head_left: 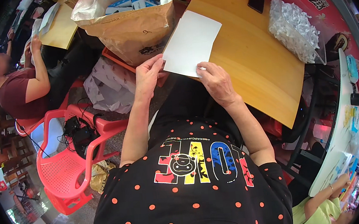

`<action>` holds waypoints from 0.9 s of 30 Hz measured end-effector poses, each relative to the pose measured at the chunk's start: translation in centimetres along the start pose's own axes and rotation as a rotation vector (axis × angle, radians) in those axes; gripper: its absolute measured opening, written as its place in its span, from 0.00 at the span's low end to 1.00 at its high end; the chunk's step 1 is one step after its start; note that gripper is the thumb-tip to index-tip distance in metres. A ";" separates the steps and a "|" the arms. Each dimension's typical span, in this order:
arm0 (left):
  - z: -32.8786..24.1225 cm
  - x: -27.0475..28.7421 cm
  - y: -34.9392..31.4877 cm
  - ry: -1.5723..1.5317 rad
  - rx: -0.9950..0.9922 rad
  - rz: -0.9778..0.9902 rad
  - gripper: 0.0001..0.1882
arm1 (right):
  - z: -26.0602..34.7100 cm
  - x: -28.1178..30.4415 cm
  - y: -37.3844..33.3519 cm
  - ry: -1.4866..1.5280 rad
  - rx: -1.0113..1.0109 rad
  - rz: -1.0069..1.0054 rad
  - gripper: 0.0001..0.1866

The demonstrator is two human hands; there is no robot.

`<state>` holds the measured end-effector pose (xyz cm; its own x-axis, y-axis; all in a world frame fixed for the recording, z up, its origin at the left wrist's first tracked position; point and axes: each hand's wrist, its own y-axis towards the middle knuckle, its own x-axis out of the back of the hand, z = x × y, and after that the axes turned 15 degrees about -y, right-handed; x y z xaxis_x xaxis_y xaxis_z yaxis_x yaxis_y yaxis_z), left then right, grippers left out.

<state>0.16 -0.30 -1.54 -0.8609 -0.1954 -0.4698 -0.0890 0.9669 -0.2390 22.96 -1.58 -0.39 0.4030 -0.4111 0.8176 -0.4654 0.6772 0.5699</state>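
Observation:
A plain white sheet of paper (192, 42) lies at the near corner of a wooden table (252, 57), partly over its edge. My left hand (148, 76) pinches the sheet's near left edge between thumb and fingers. My right hand (216, 81) rests on the sheet's near right corner, fingers pressing it to the table top.
A big brown paper sack (134, 27) holding small boxes stands left of the table. A clear bag of white pieces (294, 29) and a dark phone (256, 1) lie on the table. A red plastic chair (70, 165) and a seated person (24, 88) are at my left.

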 end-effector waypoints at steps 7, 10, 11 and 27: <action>-0.1 0.1 -2.8 0.296 -0.135 0.017 0.21 | 1.4 7.1 -2.6 0.002 -0.019 -0.174 0.13; 0.2 0.5 -5.0 -0.277 0.387 0.158 0.24 | 3.4 10.1 -3.7 0.099 0.036 -0.159 0.14; 0.3 -0.2 -5.8 -0.536 0.531 0.200 0.22 | 4.0 11.0 -3.8 0.130 0.090 -0.112 0.14; -0.7 -5.2 -10.8 0.511 -0.494 0.926 0.19 | 3.9 11.9 -10.0 1.093 -0.959 -0.092 0.05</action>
<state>5.25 -9.61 4.03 -0.7902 0.5985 0.1320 0.5905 0.6858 0.4255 29.36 -15.66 3.97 0.9917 -0.1114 0.0636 0.1125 0.9935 -0.0147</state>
